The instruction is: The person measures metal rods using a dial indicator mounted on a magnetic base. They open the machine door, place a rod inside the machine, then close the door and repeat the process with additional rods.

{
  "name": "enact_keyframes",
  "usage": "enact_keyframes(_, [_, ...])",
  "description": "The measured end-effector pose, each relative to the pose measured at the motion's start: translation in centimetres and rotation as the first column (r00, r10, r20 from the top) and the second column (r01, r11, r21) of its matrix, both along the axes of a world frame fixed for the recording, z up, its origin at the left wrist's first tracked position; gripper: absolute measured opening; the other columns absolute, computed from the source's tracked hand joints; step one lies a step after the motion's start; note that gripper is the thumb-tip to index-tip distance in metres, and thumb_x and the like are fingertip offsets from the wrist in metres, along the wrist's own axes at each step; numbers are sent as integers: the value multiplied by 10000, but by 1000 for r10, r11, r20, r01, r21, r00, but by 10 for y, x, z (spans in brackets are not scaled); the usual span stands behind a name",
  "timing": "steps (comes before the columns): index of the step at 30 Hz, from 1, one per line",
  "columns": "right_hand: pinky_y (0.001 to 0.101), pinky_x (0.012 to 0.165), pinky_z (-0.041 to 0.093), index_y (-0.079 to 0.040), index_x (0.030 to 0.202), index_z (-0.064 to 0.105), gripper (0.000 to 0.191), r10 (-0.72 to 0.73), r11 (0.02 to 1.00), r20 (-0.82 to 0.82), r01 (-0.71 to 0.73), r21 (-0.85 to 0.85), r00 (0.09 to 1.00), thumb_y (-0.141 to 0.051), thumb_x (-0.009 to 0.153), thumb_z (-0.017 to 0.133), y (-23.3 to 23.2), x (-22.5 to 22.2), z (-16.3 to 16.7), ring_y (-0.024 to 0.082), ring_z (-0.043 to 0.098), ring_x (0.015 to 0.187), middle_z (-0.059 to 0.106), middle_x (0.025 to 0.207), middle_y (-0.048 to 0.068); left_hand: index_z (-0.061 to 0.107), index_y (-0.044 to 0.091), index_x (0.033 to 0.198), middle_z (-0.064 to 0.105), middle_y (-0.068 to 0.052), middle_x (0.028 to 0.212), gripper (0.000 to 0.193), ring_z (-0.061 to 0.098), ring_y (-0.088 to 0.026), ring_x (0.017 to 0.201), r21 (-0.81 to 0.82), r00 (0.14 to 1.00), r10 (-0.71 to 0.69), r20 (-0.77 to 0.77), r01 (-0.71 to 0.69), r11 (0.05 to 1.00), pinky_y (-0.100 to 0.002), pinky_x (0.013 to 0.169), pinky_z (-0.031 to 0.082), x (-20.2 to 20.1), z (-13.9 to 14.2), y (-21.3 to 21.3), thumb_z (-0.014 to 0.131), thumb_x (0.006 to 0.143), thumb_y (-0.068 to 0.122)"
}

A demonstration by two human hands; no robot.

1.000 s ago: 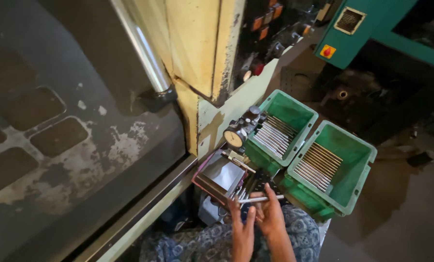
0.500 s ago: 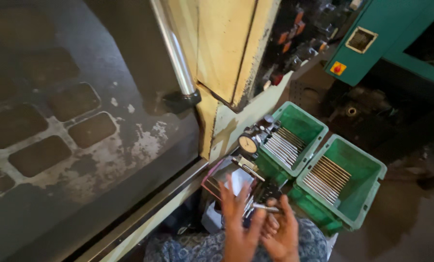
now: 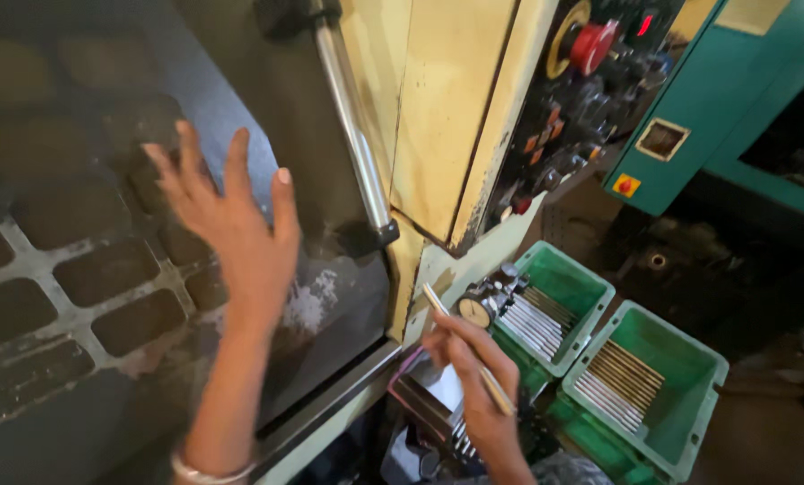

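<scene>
In the head view, the left hand (image 3: 236,216) is raised in front of the dark machine door (image 3: 87,269), with its fingers spread open and nothing held; whether the palm touches the door cannot be told. A metal bracelet (image 3: 206,471) is worn on that wrist. Just to the right of the hand, a long steel handle (image 3: 352,135) is seen running down the door's edge.

The right hand (image 3: 474,377) is kept lower, near the bottom of the picture, and its fingers are closed around a thin metal rod (image 3: 465,346), which is held tilted, its upper end pointing up and to the left. Beneath this hand a shiny metal tray (image 3: 424,404) is partly hidden. A round dial gauge (image 3: 474,312) is placed just beside the hand, at the near corner of a green bin (image 3: 590,292) in which more rods are laid side by side. A second green bin (image 3: 698,368), also filled with a row of rods, is set just to its right. Higher up, a control panel (image 3: 581,99) with a red knob and several small buttons is mounted on the cream machine body.
</scene>
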State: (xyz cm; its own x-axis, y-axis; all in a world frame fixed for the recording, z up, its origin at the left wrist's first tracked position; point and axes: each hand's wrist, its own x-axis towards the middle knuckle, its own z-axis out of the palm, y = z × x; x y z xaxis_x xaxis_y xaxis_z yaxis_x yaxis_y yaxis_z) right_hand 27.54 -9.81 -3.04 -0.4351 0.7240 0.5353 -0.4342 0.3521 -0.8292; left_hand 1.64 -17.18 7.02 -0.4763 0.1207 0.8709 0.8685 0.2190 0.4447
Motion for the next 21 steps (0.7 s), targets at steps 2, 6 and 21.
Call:
enact_keyframes(2, [338,882,545,30,1277,664,303,-161,950,39,144,276,986,-78,999,608,5,-27,29,192,687,959,721,1059,108,562,134,1579,117,-216,1775,504,-51,-481,1607,-103,977,152,-149,-168,980,-723,1300,27,-25,4,-10,668,1127,329])
enact_keyframes(6, [388,980,481,-31,1334,643,310,-409,592,-149,386,708,900,-37,1024,644,24,-87,73,283,653,1035,695,1079,125,541,120,1513,80,-232,1757,496,-95,-465,1564,-193,910,339,-240,-387,902,-699,1268,-18,-77,5,-40,565,1086,370])
enact_keyframes(21, [455,781,567,-187,1559,446,559,-580,509,-84,442,739,810,-143,1041,650,52,-168,90,421,670,1036,595,1299,237,558,216,1629,345,-177,1751,565,307,-303,1622,-286,646,449,-617,-716,637,-575,1318,172,-80,-3,-36,519,1141,498])
